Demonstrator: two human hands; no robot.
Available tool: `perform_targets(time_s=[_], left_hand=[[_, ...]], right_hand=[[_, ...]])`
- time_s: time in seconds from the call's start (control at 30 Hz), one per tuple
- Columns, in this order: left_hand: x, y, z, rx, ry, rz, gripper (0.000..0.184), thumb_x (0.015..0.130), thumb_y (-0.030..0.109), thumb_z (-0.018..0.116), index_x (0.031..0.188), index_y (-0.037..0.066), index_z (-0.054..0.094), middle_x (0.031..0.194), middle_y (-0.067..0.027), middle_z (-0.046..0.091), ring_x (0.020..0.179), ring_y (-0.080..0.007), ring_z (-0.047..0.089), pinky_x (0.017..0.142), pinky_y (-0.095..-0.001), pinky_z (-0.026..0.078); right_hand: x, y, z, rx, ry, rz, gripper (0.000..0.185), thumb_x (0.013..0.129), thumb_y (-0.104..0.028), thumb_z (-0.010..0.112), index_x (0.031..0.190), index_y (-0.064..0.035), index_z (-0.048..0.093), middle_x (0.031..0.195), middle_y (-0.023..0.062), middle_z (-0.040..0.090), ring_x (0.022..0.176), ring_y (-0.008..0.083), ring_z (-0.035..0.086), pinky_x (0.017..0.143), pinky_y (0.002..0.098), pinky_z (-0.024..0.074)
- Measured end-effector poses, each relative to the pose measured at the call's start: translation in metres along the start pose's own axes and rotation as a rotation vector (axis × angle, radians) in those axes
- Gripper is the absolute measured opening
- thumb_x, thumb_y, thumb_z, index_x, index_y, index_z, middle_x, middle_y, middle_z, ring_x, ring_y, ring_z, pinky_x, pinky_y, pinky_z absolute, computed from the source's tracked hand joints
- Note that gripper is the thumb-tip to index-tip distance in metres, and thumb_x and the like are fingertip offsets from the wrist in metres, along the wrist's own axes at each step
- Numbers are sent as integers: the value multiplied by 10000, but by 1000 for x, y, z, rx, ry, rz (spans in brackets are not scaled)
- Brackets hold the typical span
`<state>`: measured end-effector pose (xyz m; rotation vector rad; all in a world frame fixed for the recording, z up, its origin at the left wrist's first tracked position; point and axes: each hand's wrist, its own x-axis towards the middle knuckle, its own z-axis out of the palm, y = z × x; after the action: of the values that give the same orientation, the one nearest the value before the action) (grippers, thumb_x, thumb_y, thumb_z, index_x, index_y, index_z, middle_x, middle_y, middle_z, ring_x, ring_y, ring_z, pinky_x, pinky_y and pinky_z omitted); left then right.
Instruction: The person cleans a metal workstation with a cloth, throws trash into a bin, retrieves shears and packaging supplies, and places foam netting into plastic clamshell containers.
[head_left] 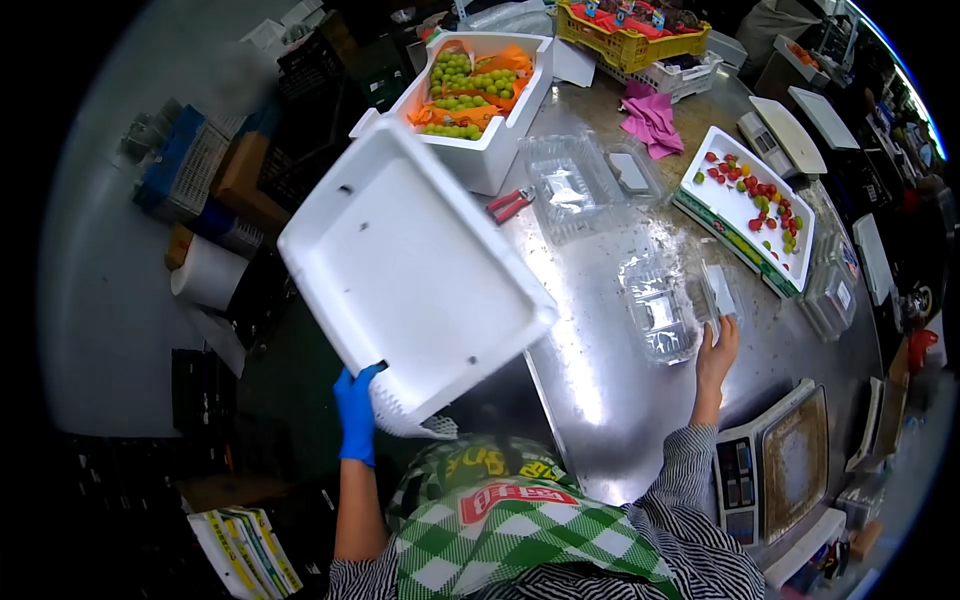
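My left hand (355, 415), in a blue glove, grips the lower edge of a white foam box (400, 250). Tilted up, the box shows its bare inside with a few dark holes, and white netting (400, 412) hangs at its near corner. On the steel table, my right hand (716, 350) has its fingers on a small clear plastic container with a white pad (719, 290); whether it grips the container I cannot tell. Just left of that hand lies a clear plastic clamshell (656, 310). Farther back are a larger clear clamshell (570, 180) and another padded container (632, 172).
Green grapes fill a foam box (510, 140) at the back, near red-handled pruning shears (510, 205). A foam tray (712, 205) of small red and green fruit is at right. Scales (795, 460), stacked clamshells (830, 290), a pink cloth (652, 122) and a yellow crate (630, 45) surround the table.
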<state>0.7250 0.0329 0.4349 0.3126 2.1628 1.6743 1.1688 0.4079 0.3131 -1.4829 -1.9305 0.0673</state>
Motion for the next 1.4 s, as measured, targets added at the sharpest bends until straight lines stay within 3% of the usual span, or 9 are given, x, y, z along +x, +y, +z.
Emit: perform_targets(time_s=[0.17,0.3,0.43,0.73,0.83,1.07,1.17,1.3,1.4], left_hand=[[-11,7,50,158,-154,105,306,782,158,715,991,-55,647,816,-118,685,704,-142,620,651,-300,508],[-18,7,66,265,-258,145,358,776,261,725,1004,-6,654,841,-159,688,718,-181,648,681,-336,516],[-12,10,61,459,-296,176,442,792,269,708,1145,17,620,941,-161,693,841,-190,668,761,-330,517],[31,52,4,184,-422,80,587,839,425,654,1259,27,557,1056,-154,673,934,-235,653,856,-343,495],[83,27,-26,-91,-332,83,515,872,388,632,1216,9,580,1022,-135,684,930,-181,646,852,-312,495],[150,-2,-199,-46,-182,33,536,909,460,549,1201,12,581,1160,-157,624,1082,-258,584,980,-353,425],[169,-50,-243,-254,-31,208,549,926,473,518,1193,-3,580,1158,-148,614,1070,-204,564,974,-341,422],[150,-56,-369,-624,417,-39,629,875,524,568,1215,-5,561,1111,-147,626,1018,-214,580,939,-340,440],[123,-86,-439,-383,671,-88,498,903,353,598,1267,18,535,1179,-119,605,1029,-173,567,930,-314,433]], right_hand=[[13,-46,-25,-235,72,34,420,892,-243,595,1255,-39,540,1320,193,487,1210,367,467,977,400,384],[-1,-151,-57,1060,-520,409,555,933,-279,521,1397,-9,377,1455,159,363,1337,281,342,1056,378,307],[-35,-182,-66,1172,-748,198,685,887,-328,526,1444,-8,288,1404,164,393,1234,272,434,1017,351,355],[-80,-247,-68,1174,-595,475,765,738,-183,605,1405,32,298,1291,211,449,1151,325,478,959,412,391],[-75,-245,-18,1120,-574,397,626,780,-208,598,1312,45,385,1201,223,498,1066,335,536,871,424,467],[-85,-504,37,1272,-538,348,586,812,-235,600,1261,67,375,1213,255,470,1032,343,547,874,456,485],[-107,-613,93,1309,-717,402,729,758,-179,597,1384,50,303,1302,234,436,1119,350,474,977,449,368],[-151,-738,139,1367,-1168,65,582,791,-163,576,1314,44,426,1225,169,506,1075,302,494,940,401,378],[-171,-797,183,1264,-1472,-120,580,787,-152,575,1304,63,427,1138,151,550,1001,262,533,888,353,412]])
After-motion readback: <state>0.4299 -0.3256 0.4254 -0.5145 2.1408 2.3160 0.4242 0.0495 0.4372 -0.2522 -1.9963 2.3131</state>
